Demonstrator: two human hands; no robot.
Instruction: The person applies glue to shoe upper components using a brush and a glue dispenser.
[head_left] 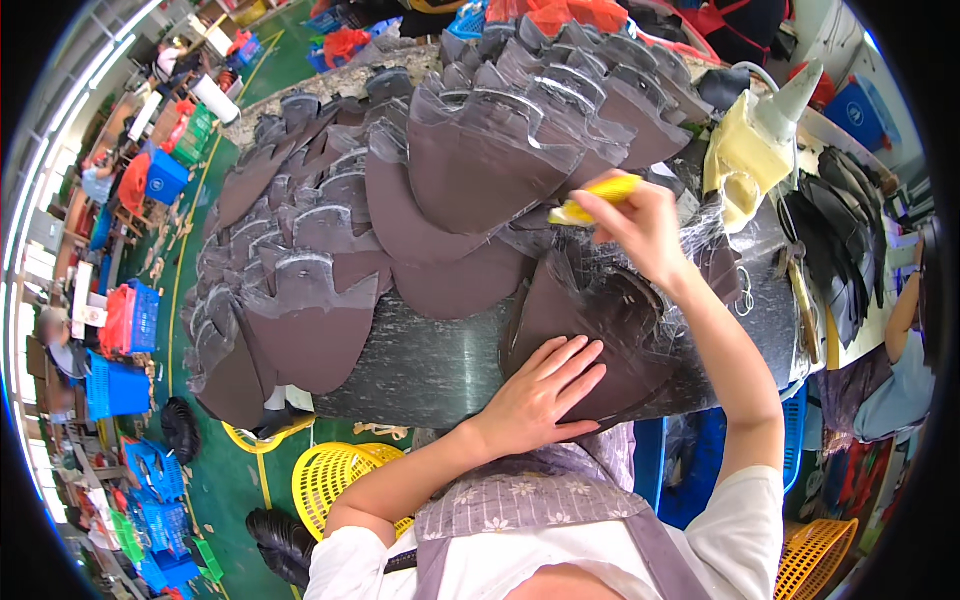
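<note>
My left hand [543, 395] lies flat, fingers spread, on a dark brown shoe-upper piece [590, 310] at the near edge of the work surface. Above that piece, my right hand [640, 228] is closed round a yellow brush [597, 199], whose pale end points left; motion smears its details. Stacked brown pieces [480, 160] with rounded ends overlap in rows across the middle and left. Shiny, whitish glue-like bands run along their cut edges. Stringy clear residue [690, 250] clings beside my right wrist.
A pale yellow pot with a cone-shaped spout [745, 160] stands at the right. Black curved pieces [840, 240] lie farther right, near another person's arm [905, 300]. A yellow basket [330, 480] is below the dark work surface [420, 350]. Blue crates [115, 385] stand on the left.
</note>
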